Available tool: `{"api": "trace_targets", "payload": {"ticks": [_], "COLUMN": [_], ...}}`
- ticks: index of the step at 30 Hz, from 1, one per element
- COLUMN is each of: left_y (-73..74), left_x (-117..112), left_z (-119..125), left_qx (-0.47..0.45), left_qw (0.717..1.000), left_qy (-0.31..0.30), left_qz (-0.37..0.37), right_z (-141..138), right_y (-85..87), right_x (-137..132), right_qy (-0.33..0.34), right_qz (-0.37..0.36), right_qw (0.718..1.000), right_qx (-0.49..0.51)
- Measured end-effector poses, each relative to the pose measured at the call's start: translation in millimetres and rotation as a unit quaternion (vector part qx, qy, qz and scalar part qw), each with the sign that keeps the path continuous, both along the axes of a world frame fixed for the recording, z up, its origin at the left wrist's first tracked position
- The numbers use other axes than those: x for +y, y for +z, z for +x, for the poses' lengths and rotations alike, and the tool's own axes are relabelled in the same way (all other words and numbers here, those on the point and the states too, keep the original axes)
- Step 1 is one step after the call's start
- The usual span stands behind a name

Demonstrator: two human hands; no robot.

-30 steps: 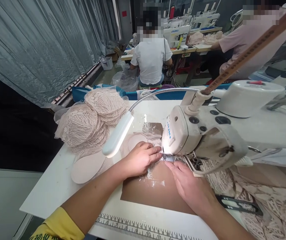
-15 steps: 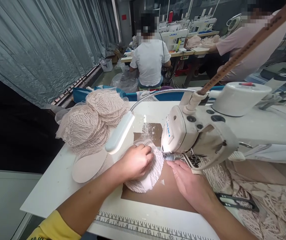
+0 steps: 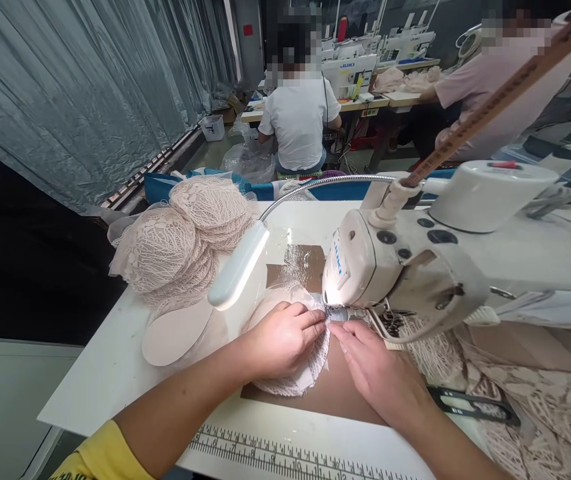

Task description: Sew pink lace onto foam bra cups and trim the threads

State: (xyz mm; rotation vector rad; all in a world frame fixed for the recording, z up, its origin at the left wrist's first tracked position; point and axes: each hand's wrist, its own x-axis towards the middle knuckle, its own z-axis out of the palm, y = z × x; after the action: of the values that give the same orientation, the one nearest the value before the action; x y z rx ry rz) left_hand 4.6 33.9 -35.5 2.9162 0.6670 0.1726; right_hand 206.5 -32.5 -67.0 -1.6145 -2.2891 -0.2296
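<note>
A beige lace bra cup [image 3: 311, 370] lies under the needle area of the white sewing machine [image 3: 360, 260], on a brown sheet [image 3: 350, 393]. My left hand [image 3: 285, 337] rests over the cup, its fingers bent and closed on the cup's edge close to the presser foot [image 3: 332, 312]. From the right, my right hand [image 3: 380, 363] reaches in, fingertips pressed together at that same edge, just in front of the foot. The fingers' undersides and part of the cup are hidden.
Two stacks of lace cups [image 3: 158, 247] stand at the back left, with a smooth beige cup [image 3: 178, 333] nearer. A lit lamp [image 3: 238, 267] hangs over the table. Lace pieces [image 3: 555, 400] and a dark, slotted tool [image 3: 475, 405] lie right. Two people sit ahead.
My left hand has moved right, its fingertips now beside the presser foot. The cup has turned and shifted slightly under it. My right hand has stayed nearly in place.
</note>
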Motion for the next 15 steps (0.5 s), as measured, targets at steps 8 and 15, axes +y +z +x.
{"api": "trace_targets", "payload": {"ticks": [8, 15], "left_y": [-2.8, -5.1], "left_x": [1.8, 3.7], "left_z": [3.6, 5.0], "left_qx": [-0.005, -0.018], "left_qw": [1.0, 0.999], "left_qy": [0.011, 0.012], "left_qz": [0.022, 0.037], "right_z": [-4.7, -3.9], "right_y": [-2.1, -3.1], "right_x": [3.1, 0.9], "right_qy": [-0.015, -0.017], "right_qz": [0.031, 0.029], "right_qw": [0.998, 0.997], "right_qx": [-0.047, -0.063]}}
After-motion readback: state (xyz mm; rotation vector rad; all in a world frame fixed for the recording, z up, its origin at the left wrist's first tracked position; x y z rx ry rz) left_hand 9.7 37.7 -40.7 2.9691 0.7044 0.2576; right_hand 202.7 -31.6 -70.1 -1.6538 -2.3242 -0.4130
